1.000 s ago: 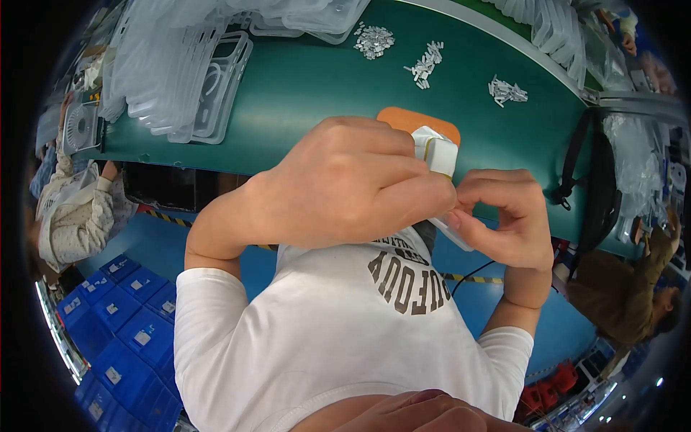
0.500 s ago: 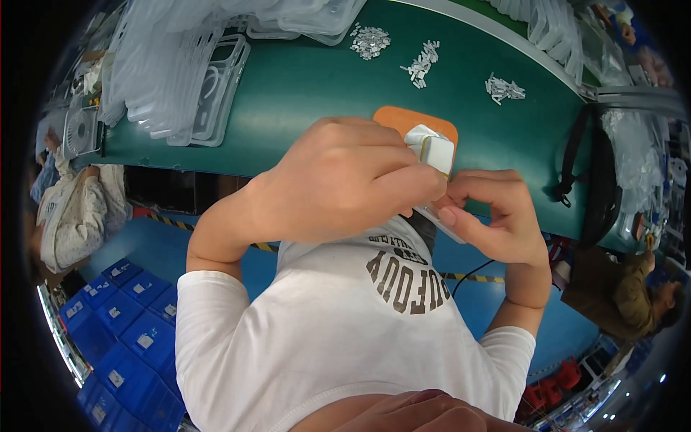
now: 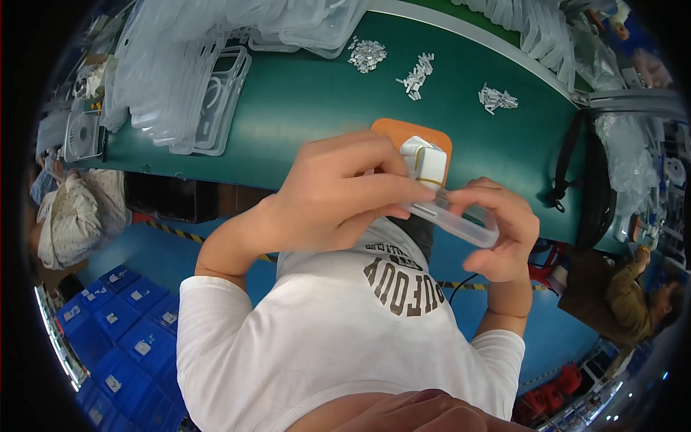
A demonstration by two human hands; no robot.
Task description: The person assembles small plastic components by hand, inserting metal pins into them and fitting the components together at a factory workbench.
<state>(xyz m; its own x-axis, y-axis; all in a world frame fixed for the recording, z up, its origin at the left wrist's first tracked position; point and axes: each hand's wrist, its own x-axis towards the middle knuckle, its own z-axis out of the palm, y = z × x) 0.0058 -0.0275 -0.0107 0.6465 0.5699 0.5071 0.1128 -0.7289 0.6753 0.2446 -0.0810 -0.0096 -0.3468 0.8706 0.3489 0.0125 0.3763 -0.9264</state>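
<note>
I see my left hand [image 3: 338, 194] and right hand [image 3: 497, 227] raised above the near edge of the green tabletop [image 3: 309, 101], both sets of fingers pinched on one clear phone case [image 3: 453, 216] held between them. Just behind it sits a small white block [image 3: 425, 160] on an orange pad [image 3: 410, 137]. Three little heaps of small silvery parts [image 3: 417, 72] lie farther back on the tabletop. At the far left, stacks of clear plastic cases [image 3: 187, 79] are piled; I cannot count them. Blue bins [image 3: 122, 317] stand on the floor at lower left; their contents are unclear.
</note>
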